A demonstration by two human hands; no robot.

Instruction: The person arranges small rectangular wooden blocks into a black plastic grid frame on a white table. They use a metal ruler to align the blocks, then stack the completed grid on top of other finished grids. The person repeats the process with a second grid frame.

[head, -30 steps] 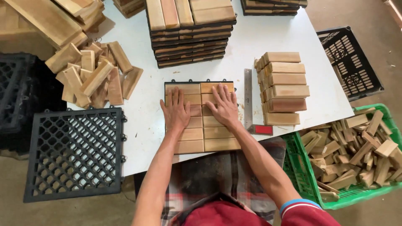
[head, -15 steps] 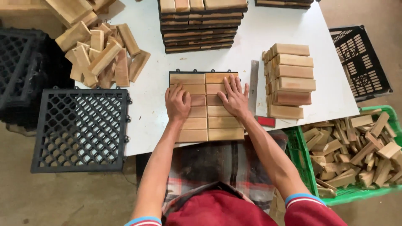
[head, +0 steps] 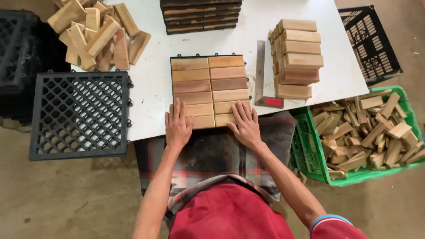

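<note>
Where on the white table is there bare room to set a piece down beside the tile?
Bare white table lies between the slatted tile and the black grid, below the loose block pile. A narrower strip runs between the tile and tile stack. Right of the tile is crowded: metal square, stacked blocks.

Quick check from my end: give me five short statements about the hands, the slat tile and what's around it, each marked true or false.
1. Both hands rest flat on the near edge of the square wooden slat tile. True: left hand, right hand.
2. The tile has two columns of slats. True.
3. The green plastic crate is empty. False: it is full of small wooden offcuts.
4. The metal ruler with a red end lies left of the tile. False: it lies on its right, before the neat stack of wooden blocks.
5. The black plastic grid base carries slats. False: it is bare.
</note>
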